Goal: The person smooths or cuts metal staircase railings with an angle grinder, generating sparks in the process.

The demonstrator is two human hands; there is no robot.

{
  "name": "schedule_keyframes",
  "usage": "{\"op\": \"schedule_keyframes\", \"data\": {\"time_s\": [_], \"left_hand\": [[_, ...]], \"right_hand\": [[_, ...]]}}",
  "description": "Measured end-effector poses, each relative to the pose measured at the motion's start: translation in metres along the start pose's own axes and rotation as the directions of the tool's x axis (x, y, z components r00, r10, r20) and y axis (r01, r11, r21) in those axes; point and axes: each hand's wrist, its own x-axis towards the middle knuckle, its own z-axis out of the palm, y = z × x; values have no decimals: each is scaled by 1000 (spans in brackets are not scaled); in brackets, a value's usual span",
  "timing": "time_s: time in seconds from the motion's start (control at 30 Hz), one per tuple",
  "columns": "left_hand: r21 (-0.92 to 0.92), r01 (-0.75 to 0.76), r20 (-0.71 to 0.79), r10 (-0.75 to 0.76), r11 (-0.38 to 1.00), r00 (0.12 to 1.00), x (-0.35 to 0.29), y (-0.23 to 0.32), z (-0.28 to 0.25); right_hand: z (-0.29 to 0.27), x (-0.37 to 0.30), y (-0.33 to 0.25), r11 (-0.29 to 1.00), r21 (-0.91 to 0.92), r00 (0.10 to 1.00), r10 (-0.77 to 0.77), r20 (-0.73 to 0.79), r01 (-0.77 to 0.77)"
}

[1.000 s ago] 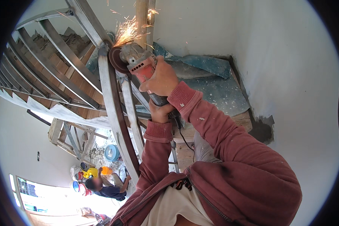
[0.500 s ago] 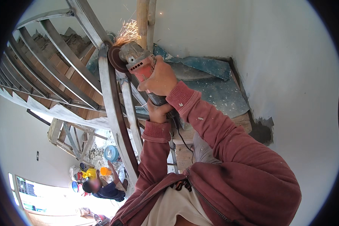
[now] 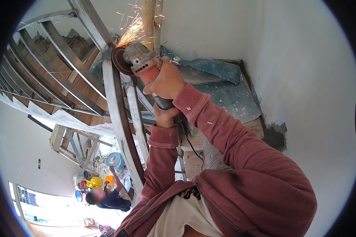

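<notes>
Pale wall to R; your L hand holds angle grinder at rear, R hand grips its body, disc at metal handrail w/ sparks.

Angle grinder: one. Disc on it: one. Cord at its rear end: one. Hands on it: two, right hand and left hand. Poles just behind it: two. Slanted railing bars left of it: six at least, far ones too crowded to count. Well off, lower left of grinder: timber stand, one; co-worker, one; light-blue container, one; orange container, one.
</notes>
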Motion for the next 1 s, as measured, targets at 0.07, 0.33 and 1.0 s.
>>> {"op": "schedule_keyframes", "data": {"time_s": [0.07,0.33,1.0], "left_hand": [[0,-14,2,14,1000,1000,2,1,0],[34,57,-2,-57,998,998,-10,-2,-4],[51,33,-1,-33,998,999,-8,4,-4]], "right_hand": [[1,2,-1,1000,0,1000,-12,1,12],[3,-9,5,999,32,1000,-18,-13,18],[4,-7,-1,996,91,1000,3,-7,-2]]}}
